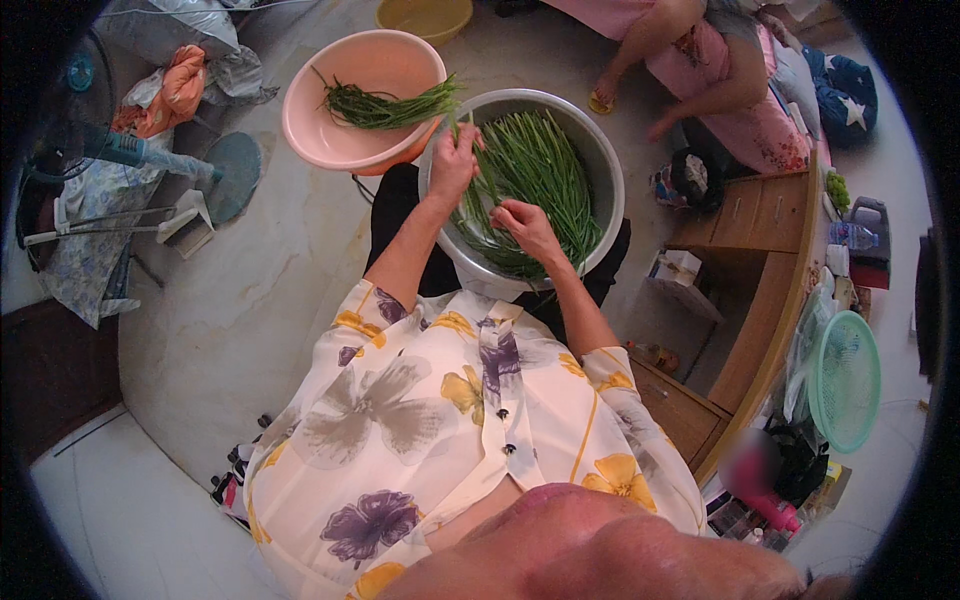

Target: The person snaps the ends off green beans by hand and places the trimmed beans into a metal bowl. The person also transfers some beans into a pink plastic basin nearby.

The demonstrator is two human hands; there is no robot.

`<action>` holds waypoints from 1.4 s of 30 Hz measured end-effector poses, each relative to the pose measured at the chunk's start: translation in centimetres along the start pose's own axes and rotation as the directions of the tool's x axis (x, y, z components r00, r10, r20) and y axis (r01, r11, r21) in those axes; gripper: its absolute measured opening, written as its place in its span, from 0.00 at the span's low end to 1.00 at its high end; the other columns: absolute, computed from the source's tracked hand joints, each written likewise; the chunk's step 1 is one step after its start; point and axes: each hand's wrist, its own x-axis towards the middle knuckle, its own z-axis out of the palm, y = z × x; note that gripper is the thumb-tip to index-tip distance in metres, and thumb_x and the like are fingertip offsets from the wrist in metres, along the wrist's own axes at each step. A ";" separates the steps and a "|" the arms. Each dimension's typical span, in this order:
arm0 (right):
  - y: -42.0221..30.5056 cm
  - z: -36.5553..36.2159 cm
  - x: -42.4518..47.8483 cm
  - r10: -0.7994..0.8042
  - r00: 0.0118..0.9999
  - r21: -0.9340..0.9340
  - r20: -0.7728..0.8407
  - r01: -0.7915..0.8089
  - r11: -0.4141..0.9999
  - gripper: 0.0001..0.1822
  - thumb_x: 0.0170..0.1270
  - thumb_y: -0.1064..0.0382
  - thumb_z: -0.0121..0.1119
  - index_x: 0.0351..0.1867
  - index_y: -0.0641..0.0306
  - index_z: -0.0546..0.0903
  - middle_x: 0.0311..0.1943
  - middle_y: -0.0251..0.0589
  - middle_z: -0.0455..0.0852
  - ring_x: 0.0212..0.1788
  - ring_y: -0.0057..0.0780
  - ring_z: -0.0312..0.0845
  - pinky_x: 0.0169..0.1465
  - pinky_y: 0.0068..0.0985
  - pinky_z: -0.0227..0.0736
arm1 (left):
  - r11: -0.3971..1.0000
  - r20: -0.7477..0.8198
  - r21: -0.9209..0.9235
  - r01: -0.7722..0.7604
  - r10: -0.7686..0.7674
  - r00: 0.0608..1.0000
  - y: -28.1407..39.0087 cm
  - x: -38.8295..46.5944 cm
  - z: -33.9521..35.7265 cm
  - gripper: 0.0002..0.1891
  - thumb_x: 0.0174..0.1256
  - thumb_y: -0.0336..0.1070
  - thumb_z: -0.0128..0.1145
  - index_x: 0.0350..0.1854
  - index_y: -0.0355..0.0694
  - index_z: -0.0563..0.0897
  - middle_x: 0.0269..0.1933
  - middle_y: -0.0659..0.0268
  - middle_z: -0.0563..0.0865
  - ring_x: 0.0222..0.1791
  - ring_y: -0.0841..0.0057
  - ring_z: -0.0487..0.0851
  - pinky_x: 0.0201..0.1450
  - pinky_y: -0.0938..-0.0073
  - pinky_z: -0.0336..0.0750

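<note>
A wide metal basin (611, 150) rests on my lap, loaded with long, thin chive-like greens (544, 165). My left hand (454, 163) is over its left rim, closed around a few upright strands. Lower down, inside the basin's outline, my right hand (526, 227) has thumb and fingertips pinched at the lower part of those strands. To the left, touching or nearly touching the basin, stands a peach plastic tub (322, 142). A smaller bunch of the same greens (386, 105) lies in it, its tips reaching over the right rim.
A yellowish bowl (424, 21) is on the floor beyond the tub. At left stand a fan (232, 176) and a long-handled dustpan (187, 225). Another person's legs (667, 37) are at upper right. A wooden cabinet (772, 214) carries a green plastic basket (846, 382) at right.
</note>
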 end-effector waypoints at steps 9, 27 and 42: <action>-4.8 -3.9 -2.8 0.017 0.990 -0.278 -0.138 -0.055 0.959 0.14 0.69 0.60 0.57 0.41 0.71 0.84 0.30 0.44 0.89 0.32 0.30 0.86 0.40 0.25 0.77 | 0.960 -0.085 -0.181 -0.214 0.201 0.976 7.3 0.4 0.2 0.11 0.78 0.42 0.46 0.37 0.43 0.72 0.33 0.71 0.76 0.22 0.88 0.64 0.21 0.84 0.65; 2.5 1.9 -0.4 -0.097 0.994 -0.892 0.042 0.082 0.445 0.27 0.58 0.62 0.58 0.62 0.58 0.76 0.67 0.46 0.70 0.67 0.48 0.65 0.66 0.47 0.62 | 0.551 -0.106 0.825 0.127 -0.071 0.992 -12.7 2.4 -1.9 0.15 0.71 0.38 0.48 0.46 0.29 0.73 0.39 0.36 0.83 0.46 0.37 0.80 0.50 0.44 0.73; -2.4 0.4 0.6 -0.121 0.972 -0.049 -0.201 0.114 0.992 0.13 0.73 0.60 0.52 0.40 0.70 0.82 0.26 0.37 0.84 0.29 0.19 0.77 0.37 0.23 0.73 | 0.978 0.044 0.011 -0.210 0.210 0.977 4.2 1.0 2.5 0.12 0.78 0.39 0.42 0.36 0.38 0.72 0.27 0.67 0.79 0.19 0.83 0.71 0.22 0.78 0.66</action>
